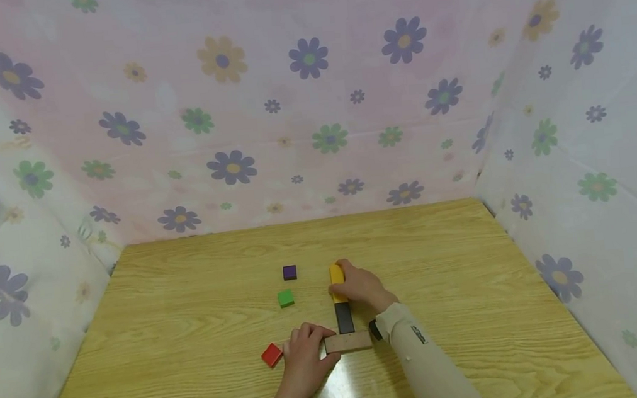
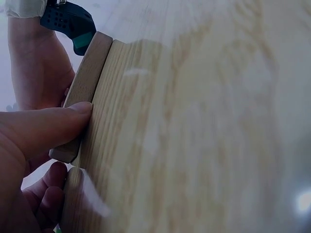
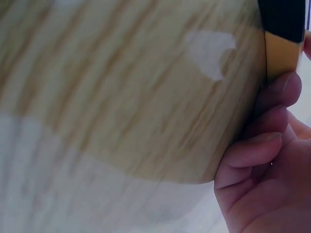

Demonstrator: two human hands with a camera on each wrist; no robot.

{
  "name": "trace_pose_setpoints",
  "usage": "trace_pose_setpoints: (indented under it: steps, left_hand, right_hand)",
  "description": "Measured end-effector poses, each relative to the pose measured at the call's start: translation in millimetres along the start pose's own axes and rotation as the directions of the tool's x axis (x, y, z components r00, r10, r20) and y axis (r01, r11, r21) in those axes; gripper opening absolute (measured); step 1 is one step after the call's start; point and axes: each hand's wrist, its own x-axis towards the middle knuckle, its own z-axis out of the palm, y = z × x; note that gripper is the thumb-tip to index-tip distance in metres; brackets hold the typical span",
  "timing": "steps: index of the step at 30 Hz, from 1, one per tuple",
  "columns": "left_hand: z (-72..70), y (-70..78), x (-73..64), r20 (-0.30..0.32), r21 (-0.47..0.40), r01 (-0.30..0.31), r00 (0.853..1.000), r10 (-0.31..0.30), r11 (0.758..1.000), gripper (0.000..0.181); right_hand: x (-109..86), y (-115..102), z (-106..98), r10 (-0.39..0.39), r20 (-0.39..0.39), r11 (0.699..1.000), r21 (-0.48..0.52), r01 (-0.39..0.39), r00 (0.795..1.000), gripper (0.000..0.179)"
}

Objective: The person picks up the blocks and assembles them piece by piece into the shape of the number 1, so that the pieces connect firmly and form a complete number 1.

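Note:
On the table, a plain wooden block (image 1: 349, 341) lies crosswise, with a black block (image 1: 344, 318) running away from its far side. A yellow block (image 1: 336, 276) follows in line beyond the black one. My left hand (image 1: 305, 359) pinches the left end of the wooden block, thumb on the near side and fingers behind. In the left wrist view the thumb (image 2: 73, 116) presses on the wooden block (image 2: 87, 77). My right hand (image 1: 365, 287) holds the yellow block from the right; in the right wrist view its fingers (image 3: 255, 150) sit beside the yellow block (image 3: 282, 56).
A red block (image 1: 272, 355) lies just left of my left hand. Farther back are a green block (image 1: 285, 298) and a purple block (image 1: 289, 272). Flower-patterned cloth (image 1: 267, 127) walls the table's (image 1: 191, 298) back and sides.

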Motion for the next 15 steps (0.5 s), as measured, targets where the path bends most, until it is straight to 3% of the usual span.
trace_pose_setpoints:
  steps: [15]
  left_hand:
    - [-0.5, -0.4, -0.4, -0.010, 0.008, -0.008, 1.000, 0.008, 1.000, 0.026]
  right_hand:
    - [-0.1, -0.1, 1.3, -0.007, 0.015, 1.000, -0.023, 0.007, 1.000, 0.068]
